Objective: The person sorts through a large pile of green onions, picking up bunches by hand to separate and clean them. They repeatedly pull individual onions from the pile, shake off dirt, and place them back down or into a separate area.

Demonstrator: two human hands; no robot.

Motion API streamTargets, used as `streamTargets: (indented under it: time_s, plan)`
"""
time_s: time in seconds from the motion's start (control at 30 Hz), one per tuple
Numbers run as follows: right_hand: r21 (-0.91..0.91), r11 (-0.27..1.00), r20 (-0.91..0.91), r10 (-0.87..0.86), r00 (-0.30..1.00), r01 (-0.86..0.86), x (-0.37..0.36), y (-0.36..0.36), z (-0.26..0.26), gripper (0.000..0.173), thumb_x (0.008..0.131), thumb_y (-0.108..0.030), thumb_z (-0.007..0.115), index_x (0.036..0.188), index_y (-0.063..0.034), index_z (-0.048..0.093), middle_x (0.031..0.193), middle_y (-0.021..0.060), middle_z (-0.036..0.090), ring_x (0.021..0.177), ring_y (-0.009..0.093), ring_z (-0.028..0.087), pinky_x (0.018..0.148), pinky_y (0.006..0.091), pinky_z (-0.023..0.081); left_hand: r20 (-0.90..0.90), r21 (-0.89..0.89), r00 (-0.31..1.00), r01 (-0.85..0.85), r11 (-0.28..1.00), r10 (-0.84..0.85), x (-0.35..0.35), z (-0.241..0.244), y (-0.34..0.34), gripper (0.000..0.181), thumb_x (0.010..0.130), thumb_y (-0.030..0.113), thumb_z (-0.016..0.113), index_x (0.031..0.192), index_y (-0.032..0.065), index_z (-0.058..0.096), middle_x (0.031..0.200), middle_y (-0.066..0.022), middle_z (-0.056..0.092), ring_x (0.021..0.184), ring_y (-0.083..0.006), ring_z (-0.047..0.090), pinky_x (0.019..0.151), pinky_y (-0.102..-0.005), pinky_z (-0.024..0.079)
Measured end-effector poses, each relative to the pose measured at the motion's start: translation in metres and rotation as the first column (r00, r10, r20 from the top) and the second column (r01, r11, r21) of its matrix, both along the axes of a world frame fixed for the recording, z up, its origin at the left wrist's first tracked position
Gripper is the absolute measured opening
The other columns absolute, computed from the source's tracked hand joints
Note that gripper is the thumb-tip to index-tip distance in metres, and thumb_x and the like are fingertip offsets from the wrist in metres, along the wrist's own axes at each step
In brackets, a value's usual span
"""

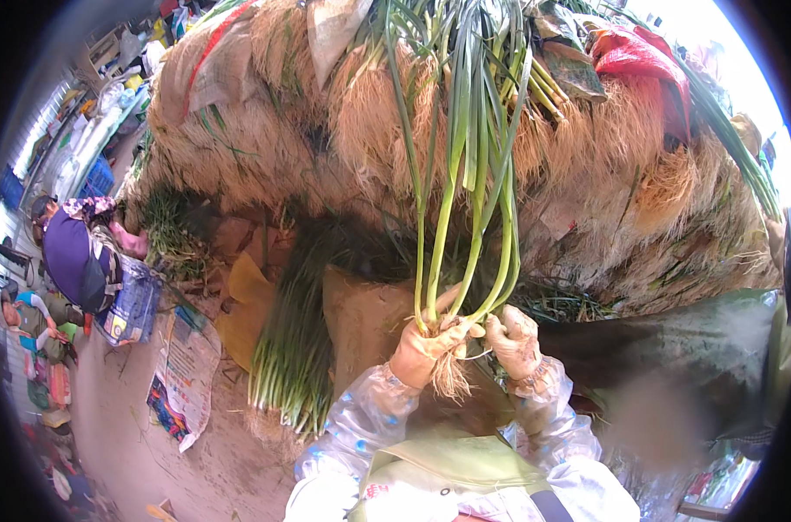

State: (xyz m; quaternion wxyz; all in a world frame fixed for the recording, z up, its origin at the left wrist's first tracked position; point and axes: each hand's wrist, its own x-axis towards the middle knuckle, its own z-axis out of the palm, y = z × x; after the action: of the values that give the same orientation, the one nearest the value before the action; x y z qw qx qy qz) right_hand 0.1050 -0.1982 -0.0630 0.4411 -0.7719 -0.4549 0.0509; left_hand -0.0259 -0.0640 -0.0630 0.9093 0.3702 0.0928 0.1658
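My left hand (421, 352), in a soiled pale glove, grips a few long green onions (440, 254) around their white bases. Their stringy roots (450, 377) hang below that hand, and the leaves reach up and away from me. Close beside the bases is my right hand (514, 339), gloved too, with its fingers curled and its thumb side at the outermost stem. Whether it pinches anything is hidden. Clear plastic sleeves with blue dots cover both forearms. A neat row of green onions (294, 365) lies on the left, roots towards me.
Ahead rises a large heap of green onions (271, 143), roots facing out, partly under sacking and red cloth (640, 59). A printed sack (183, 378) lies on the floor. Two people (79, 254) (33, 320) sit at far left. Dark sheeting (663, 352) spreads at right.
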Motion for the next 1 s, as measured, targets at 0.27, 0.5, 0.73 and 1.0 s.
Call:
streamTargets:
  time_s: [0.27,0.5,0.73,1.0]
  plan:
    - [-0.382,0.924,-0.188,-0.086,0.978,0.008,0.015,-0.07,-0.078,0.021,0.08,-0.019,0.074,0.087,-0.0027,0.064,0.079,0.0134,0.062,0.072,0.031,0.063,0.067,0.0397,0.053,0.078,-0.101,0.997,-0.02,0.995,0.028,-0.02,0.029,0.02,0.072,0.09,0.01,0.064,0.15,-0.0001,0.027,0.095,-0.0141,0.069,0.058,-0.0055,0.053,0.049,-0.0175,0.041]
    - [-0.177,0.979,0.239,-0.053,0.97,0.097,0.021,-0.049,-0.021,0.084,0.084,-0.04,0.071,0.149,-0.0015,0.032,0.15,0.024,0.036,0.132,0.036,0.046,0.108,0.0412,0.038,0.008,-0.107,1.0,-0.024,0.994,0.025,-0.018,0.023,0.009,0.068,0.09,0.008,0.061,0.15,0.0014,0.03,0.095,-0.0136,0.067,0.063,-0.0062,0.054,0.054,-0.0178,0.042]
    - [0.407,0.894,-0.393,0.358,0.847,-0.189,0.002,0.056,0.002,0.105,0.086,-0.076,0.043,0.15,0.0051,0.024,0.139,0.0217,0.046,0.114,0.028,0.059,0.1,0.0389,0.044,-0.106,0.193,0.994,0.034,0.981,-0.014,-0.054,0.026,0.016,0.066,0.091,0.006,0.061,0.149,0.0013,0.031,0.13,-0.0146,0.06,0.095,-0.0153,0.067,0.061,-0.0186,0.053]
    - [0.462,0.886,-0.795,0.395,0.461,0.039,-0.051,0.137,0.045,0.09,0.079,-0.073,0.06,0.132,-0.0009,0.05,0.1,0.0125,0.069,0.092,0.023,0.065,0.081,0.0369,0.054,-0.334,0.378,0.929,-0.024,0.926,0.16,-0.217,-0.02,0.024,0.062,0.091,-0.005,0.06,0.148,0.0048,0.037,0.147,-0.0111,0.046,0.113,-0.0141,0.059,0.085,-0.0207,0.049]
